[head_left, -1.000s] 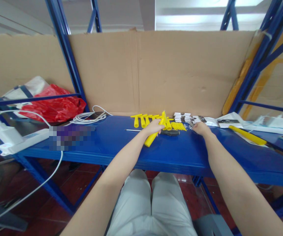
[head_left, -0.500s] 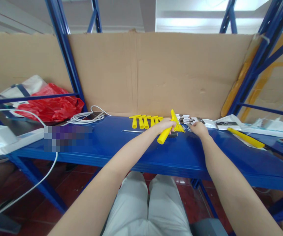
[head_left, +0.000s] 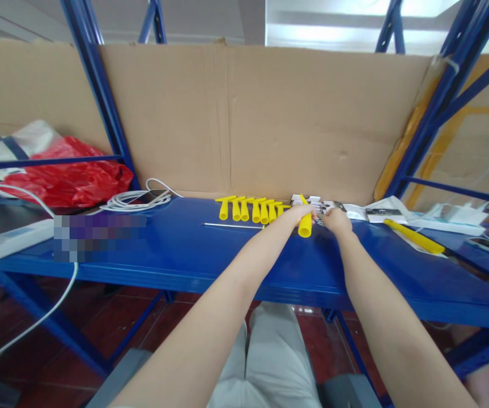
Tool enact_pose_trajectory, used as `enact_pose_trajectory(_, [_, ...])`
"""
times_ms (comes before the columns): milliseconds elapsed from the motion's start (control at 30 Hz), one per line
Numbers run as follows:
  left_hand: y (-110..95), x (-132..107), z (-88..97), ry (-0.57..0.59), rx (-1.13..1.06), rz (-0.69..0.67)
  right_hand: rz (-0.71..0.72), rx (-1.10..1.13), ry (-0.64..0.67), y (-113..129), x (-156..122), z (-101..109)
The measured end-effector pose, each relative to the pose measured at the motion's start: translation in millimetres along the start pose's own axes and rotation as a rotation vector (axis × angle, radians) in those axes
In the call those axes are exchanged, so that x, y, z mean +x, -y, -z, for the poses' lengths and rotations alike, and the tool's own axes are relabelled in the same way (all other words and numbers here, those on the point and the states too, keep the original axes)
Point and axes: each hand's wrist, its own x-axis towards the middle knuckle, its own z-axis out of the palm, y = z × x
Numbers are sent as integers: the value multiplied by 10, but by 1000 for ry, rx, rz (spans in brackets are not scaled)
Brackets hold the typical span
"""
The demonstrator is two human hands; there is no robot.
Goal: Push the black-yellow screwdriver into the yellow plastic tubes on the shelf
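My left hand is closed around a yellow plastic handle, its round end pointing toward me. My right hand sits just right of it, fingers curled at small black-and-white packets on the blue shelf. What the right fingers hold is hidden. A row of several yellow T-shaped handles lies just left of my left hand. A thin metal rod lies in front of that row.
A cardboard sheet backs the shelf. White cables and a red plastic bag lie at left. Another long yellow handle, white packets and a white charger lie at right. Blue rack posts stand on both sides.
My left hand carried the yellow handle to the right and turned its end toward me, meeting my right hand. The camera shifted slightly right and down.
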Motion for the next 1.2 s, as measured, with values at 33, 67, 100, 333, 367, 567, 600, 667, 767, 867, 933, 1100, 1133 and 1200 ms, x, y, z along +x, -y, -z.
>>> enact_pose_trajectory(33, [-9,-10,0,-15,-8,5,4,-7,5,7,-5,2])
enact_pose_trajectory(67, [-15,-20,1,-31,-20,3,7,-15,11,15,-10,6])
enact_pose_trajectory(100, [-15,-29,4,-42,-34,-5,14,-23,19,25,-16,10])
enact_pose_trajectory(333, [-9,-127,141,-68,-49,-56,121,-142,107,90,-36,27])
enact_pose_trajectory(367, [-10,-159,192,-96,-36,-62,126,-148,123,93,-34,28])
enact_pose_trajectory(567, [97,-376,717,-230,83,-219,125,-144,166,73,-11,18])
enact_pose_trajectory(600, [137,-399,824,-257,110,-241,123,-140,171,71,-12,15])
enact_pose_trajectory(667, [225,-426,1022,-312,159,-294,121,-132,189,75,-23,15])
enact_pose_trajectory(767, [359,-434,1233,-395,154,-332,126,-136,208,95,-56,29])
enact_pose_trajectory(867, [465,-429,1324,-428,176,-346,144,-155,196,112,-85,48])
enact_pose_trajectory(933, [510,-427,1337,-440,208,-368,147,-167,183,112,-91,50])
enact_pose_trajectory(1100, [549,-440,1295,-448,272,-385,143,-161,210,85,-58,12])
enact_pose_trajectory(1133, [550,-445,1284,-444,278,-385,142,-153,212,80,-47,0])
enact_pose_trajectory(1200, [550,-452,1263,-431,291,-386,143,-130,209,72,-21,-25])
